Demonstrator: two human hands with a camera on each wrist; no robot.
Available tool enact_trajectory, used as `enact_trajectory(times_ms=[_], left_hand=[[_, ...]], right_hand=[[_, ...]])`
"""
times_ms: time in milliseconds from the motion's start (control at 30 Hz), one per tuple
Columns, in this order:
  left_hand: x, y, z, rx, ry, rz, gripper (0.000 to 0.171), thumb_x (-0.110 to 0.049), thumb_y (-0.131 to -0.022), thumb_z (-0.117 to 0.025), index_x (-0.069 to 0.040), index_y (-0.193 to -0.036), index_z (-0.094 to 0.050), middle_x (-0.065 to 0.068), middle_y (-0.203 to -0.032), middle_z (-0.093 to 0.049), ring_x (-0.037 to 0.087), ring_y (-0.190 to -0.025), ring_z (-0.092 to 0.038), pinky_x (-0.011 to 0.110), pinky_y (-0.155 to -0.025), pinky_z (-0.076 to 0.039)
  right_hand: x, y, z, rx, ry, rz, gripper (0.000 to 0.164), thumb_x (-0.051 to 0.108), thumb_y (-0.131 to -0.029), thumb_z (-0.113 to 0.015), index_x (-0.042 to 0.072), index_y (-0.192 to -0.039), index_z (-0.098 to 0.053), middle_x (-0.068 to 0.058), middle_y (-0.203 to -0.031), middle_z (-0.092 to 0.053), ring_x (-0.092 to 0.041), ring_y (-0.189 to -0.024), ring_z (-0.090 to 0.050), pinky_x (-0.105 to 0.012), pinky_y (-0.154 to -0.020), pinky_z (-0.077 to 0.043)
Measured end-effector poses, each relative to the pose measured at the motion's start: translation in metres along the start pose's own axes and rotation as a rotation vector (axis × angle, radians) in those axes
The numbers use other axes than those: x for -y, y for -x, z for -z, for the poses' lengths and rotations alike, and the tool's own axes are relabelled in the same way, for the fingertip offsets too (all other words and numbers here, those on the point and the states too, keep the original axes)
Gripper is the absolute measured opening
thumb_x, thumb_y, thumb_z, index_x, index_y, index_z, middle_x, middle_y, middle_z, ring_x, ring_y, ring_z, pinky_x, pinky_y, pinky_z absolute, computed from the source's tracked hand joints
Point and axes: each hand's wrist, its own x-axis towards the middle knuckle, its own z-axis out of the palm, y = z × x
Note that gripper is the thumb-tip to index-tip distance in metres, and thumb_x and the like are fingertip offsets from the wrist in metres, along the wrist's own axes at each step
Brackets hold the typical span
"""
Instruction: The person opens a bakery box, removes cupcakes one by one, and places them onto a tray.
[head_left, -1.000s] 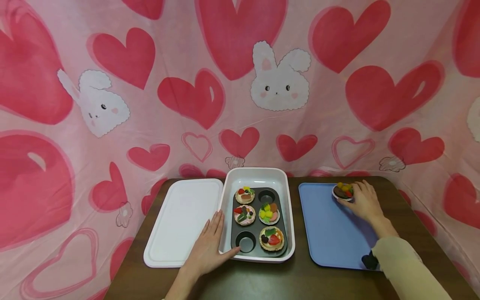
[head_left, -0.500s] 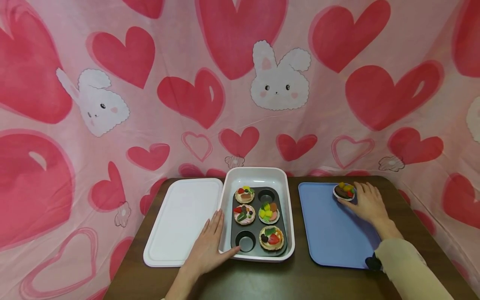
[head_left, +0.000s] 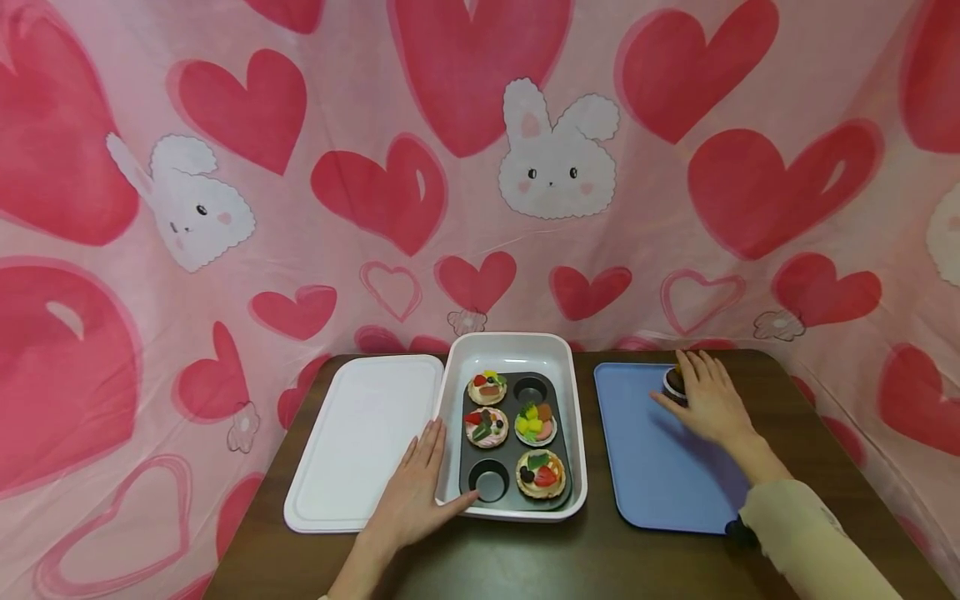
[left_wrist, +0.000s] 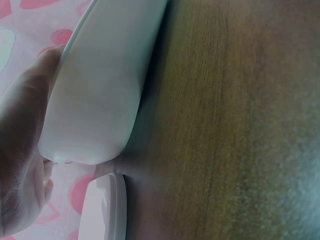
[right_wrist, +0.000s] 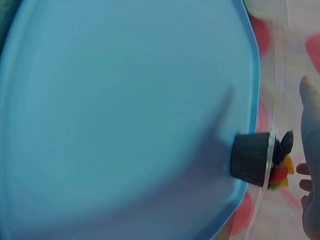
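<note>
the right hand moved over the dark cup, partly hiding it; its fingers, like the left hand's, are straight.

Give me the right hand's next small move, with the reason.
I'd probably close the right hand around the dessert cup: it stands upright on the blue tray, the right wrist view shows no fingers around it, and the muffin pan has two empty wells.

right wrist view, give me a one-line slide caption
A dark cup with colourful toppings stands near the edge of a blue tray, the right hand close to it.
</note>
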Motion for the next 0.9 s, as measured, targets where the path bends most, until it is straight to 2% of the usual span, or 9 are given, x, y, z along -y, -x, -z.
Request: enact_trajectory(times_ms=[133,467,767,900], left_hand=[[0.000,0.000,0.000,0.002,-0.005,-0.002,0.121,-0.083,-0.090,-0.064,-0.002,-0.173,-0.028,0.013,-0.185,-0.023,0.031,-0.172,-0.024,0.054,-0.140,-0.025],[0.000,0.000,0.000,0.007,-0.009,0.001,0.121,-0.082,-0.090,-0.064,-0.003,-0.174,-0.027,0.012,-0.185,-0.022,0.031,-0.173,-0.023,0.053,-0.140,-0.025],[0.000,0.000,0.001,0.011,-0.009,0.001,0.121,-0.082,-0.090,-0.064,-0.003,-0.174,-0.027,0.012,-0.185,-0.022,0.031,-0.173,-0.024,0.052,-0.140,-0.025],[-0.001,0.000,0.001,0.012,-0.003,0.002,0.120,-0.080,-0.090,-0.065,-0.003,-0.174,-0.027,0.012,-0.185,-0.022,0.031,-0.173,-0.023,0.052,-0.141,-0.024]], right_hand=[[0.009,-0.001,-0.002,0.029,0.006,0.016,0.098,0.054,-0.103,-0.070,-0.013,-0.164,-0.034,-0.041,-0.163,-0.041,-0.062,-0.156,-0.031,-0.072,-0.136,-0.017],[0.029,-0.002,-0.003,0.097,0.007,0.034,0.098,0.055,-0.104,-0.068,-0.009,-0.167,-0.031,-0.041,-0.166,-0.038,-0.062,-0.159,-0.028,-0.076,-0.132,-0.022],[0.055,-0.005,-0.004,0.094,0.006,0.092,0.097,0.054,-0.101,-0.071,-0.006,-0.168,-0.034,-0.035,-0.168,-0.042,-0.057,-0.161,-0.032,-0.073,-0.133,-0.026],[0.070,-0.006,-0.003,0.065,-0.003,0.144,0.093,0.048,-0.099,-0.076,-0.005,-0.166,-0.039,-0.033,-0.166,-0.047,-0.054,-0.160,-0.036,-0.072,-0.132,-0.028]])
